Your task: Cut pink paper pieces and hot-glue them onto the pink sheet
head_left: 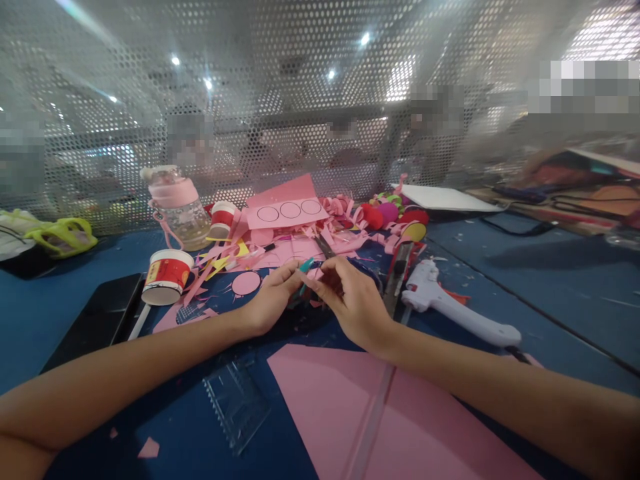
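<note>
My left hand (273,297) and my right hand (350,300) meet over the blue table (550,280), fingertips together. Between them is a small teal-handled tool (306,265) and a bit of pink paper; which hand grips which I cannot make out. A pink paper circle with spikes (246,283) lies just left of my left hand. A large pink paper sheet (370,407) lies in front of my forearms.
A white glue gun (450,303) lies right of my right hand. Two red-and-white paper cups (166,277), a pink bottle (180,207), pink card with three drawn circles (289,211), paper scraps, pompoms (387,213), a clear ruler (237,400) and a black phone (100,317) surround the hands. Perforated screen behind.
</note>
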Tool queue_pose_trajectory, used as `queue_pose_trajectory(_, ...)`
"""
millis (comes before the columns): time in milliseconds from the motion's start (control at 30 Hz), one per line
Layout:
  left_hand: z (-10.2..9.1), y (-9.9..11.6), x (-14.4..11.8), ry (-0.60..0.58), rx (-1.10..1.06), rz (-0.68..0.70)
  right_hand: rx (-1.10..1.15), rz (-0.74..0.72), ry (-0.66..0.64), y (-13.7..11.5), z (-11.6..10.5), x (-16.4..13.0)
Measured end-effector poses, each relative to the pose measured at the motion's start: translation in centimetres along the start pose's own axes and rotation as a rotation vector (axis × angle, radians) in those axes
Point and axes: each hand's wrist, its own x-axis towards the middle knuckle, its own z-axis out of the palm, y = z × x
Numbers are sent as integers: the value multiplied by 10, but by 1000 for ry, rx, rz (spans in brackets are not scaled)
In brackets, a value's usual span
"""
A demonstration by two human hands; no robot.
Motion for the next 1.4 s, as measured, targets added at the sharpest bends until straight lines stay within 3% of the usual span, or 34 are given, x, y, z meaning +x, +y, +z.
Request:
queue_pose_trajectory(333,1,1,0,7,72,100,-163,-14,8,-2,-2,0)
queue_pose_trajectory(800,5,8,-3,85,316,160,-106,49,-56,-5,-1,2)
queue_pose_trajectory(1133,3,7,-5,99,319,216,-146,-16,-60,-2,-1,0)
queue_pose_trajectory(1400,3,8,-7,117,482,277,-105,-83,-69,0,0,-1)
